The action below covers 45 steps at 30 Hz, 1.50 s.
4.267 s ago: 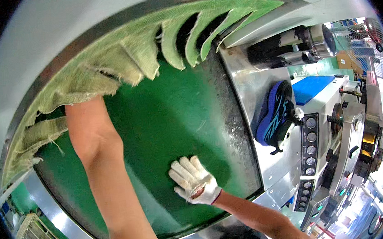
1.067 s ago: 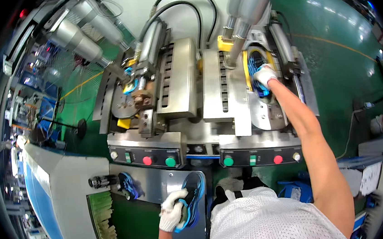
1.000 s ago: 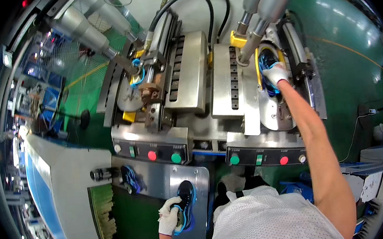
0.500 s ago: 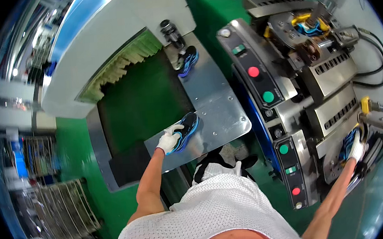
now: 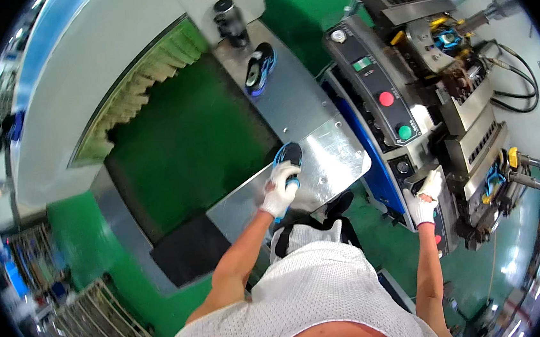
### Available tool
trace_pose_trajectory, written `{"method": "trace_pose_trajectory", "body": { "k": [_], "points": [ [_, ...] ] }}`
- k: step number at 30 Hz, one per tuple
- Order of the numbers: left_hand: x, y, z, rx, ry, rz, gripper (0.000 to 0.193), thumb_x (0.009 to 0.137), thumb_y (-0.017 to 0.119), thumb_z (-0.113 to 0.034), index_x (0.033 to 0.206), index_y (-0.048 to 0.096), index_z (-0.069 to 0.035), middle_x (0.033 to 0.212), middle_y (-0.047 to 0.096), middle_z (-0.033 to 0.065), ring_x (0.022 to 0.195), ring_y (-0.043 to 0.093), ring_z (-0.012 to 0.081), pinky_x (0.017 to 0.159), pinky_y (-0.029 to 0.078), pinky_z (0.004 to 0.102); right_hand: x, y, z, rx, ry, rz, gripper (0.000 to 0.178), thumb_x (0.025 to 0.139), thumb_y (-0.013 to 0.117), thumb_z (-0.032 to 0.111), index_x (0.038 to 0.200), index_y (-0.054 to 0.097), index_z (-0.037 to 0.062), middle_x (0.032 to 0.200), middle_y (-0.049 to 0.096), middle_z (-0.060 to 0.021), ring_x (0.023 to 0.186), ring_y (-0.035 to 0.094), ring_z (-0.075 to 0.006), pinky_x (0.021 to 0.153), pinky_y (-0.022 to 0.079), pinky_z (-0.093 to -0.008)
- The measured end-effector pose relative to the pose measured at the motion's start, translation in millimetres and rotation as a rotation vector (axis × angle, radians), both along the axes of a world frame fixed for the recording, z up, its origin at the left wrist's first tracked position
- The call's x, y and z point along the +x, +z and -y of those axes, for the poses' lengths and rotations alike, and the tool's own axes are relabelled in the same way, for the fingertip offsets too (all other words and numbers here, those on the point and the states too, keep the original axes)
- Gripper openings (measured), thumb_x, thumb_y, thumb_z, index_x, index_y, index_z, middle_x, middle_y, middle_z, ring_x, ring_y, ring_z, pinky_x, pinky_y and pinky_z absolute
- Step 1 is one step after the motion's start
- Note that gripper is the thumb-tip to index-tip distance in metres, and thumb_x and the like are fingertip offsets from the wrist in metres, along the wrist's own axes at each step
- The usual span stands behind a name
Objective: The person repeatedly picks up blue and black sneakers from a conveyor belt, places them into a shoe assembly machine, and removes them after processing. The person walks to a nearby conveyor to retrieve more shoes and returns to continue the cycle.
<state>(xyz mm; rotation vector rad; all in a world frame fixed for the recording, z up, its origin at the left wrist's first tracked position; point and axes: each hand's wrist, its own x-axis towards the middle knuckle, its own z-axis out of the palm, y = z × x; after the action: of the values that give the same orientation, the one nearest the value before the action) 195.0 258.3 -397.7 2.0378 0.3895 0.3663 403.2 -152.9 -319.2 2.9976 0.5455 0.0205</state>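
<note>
My left hand (image 5: pixel 281 190), in a white glove, is closed around a dark shoe with blue edging (image 5: pixel 290 154) over the front metal ledge. The hand covers the shoe's middle. On my right, my gloved right hand (image 5: pixel 425 197) lies over the near control panel (image 5: pixel 442 223) of the steel machine, its thumb apart from the fingers and nothing seen in it. It hides part of the panel, with a red button showing below. Another dark and blue shoe (image 5: pixel 260 68) rests farther up the ledge. Blue material (image 5: pixel 494 180) shows in the machine's near clamp.
A grey machine housing (image 5: pixel 137 45) with a fringed curtain (image 5: pixel 141 90) stands at the left over a green belt (image 5: pixel 194 143). A dark cylinder (image 5: pixel 230 23) stands by the ledge. The far control panel (image 5: pixel 375 85) carries red and green buttons. Wire racks (image 5: pixel 97 325) are at lower left.
My right hand has left the near clamp and come left to the control panel. My left hand remains on the shoe, which now stands more upright in the picture. The view has shifted.
</note>
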Motion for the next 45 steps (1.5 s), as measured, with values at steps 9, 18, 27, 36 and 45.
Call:
{"method": "trace_pose_trajectory", "body": {
  "k": [9, 18, 27, 36, 45],
  "points": [
    [2, -14, -22, -0.469, 0.062, -0.044, 0.014, 0.071, 0.058, -0.006, 0.077, 0.07, -0.005, 0.099, 0.068, 0.0139, 0.106, 0.061, 0.0311, 0.101, 0.044, 0.0408, -99, 3, -181, 0.301, -0.008, -0.795, 0.099, 0.083, 0.073, 0.049, 0.154, 0.028, -0.0033, 0.159, 0.031, -0.0252, 0.149, 0.029, -0.038, 0.117, 0.031, -0.0454],
    [-41, -15, -22, -0.404, 0.274, -0.265, 0.01, 0.068, 0.058, -0.007, 0.067, 0.067, -0.005, 0.077, 0.062, 0.008, 0.078, 0.059, 0.0236, 0.078, 0.046, 0.0333, -87, -41, -99, 0.287, -0.194, -0.669, 0.085, 0.084, 0.068, 0.05, 0.148, 0.042, 0.0001, 0.15, 0.048, -0.0222, 0.136, 0.049, -0.0378, 0.112, 0.039, -0.0424],
    [83, 76, -6, 0.16, -0.145, -0.127, 0.035, 0.085, 0.068, -0.011, 0.118, 0.064, 0.0, 0.123, 0.063, 0.0186, 0.115, 0.061, 0.0328, 0.1, 0.048, 0.0415, -120, -76, 54, 0.215, -0.502, -0.712, 0.088, 0.084, 0.065, 0.059, 0.145, 0.047, -0.0011, 0.143, 0.055, -0.0236, 0.13, 0.055, -0.0367, 0.11, 0.042, -0.0411],
    [475, 207, 98, 0.559, -0.44, 0.292, 0.059, 0.089, 0.072, -0.03, 0.138, 0.053, -0.003, 0.134, 0.059, 0.0186, 0.121, 0.06, 0.0321, 0.103, 0.047, 0.0407, -112, -174, 183, 0.168, -0.644, -0.999, 0.073, 0.093, 0.054, 0.057, 0.146, 0.048, 0.0071, 0.147, 0.052, -0.0215, 0.139, 0.045, -0.0342, 0.113, 0.037, -0.0422],
    [705, 132, 179, 0.857, -0.277, -0.139, 0.073, 0.076, 0.076, -0.046, 0.129, 0.047, -0.004, 0.127, 0.058, 0.0284, 0.114, 0.063, 0.0405, 0.097, 0.049, 0.0509, -191, -205, 225, 0.644, -0.938, -0.776, 0.047, 0.09, 0.065, 0.044, 0.125, 0.067, 0.0119, 0.117, 0.071, -0.0168, 0.106, 0.066, -0.0337, 0.086, 0.052, -0.0453]
  ]
}}
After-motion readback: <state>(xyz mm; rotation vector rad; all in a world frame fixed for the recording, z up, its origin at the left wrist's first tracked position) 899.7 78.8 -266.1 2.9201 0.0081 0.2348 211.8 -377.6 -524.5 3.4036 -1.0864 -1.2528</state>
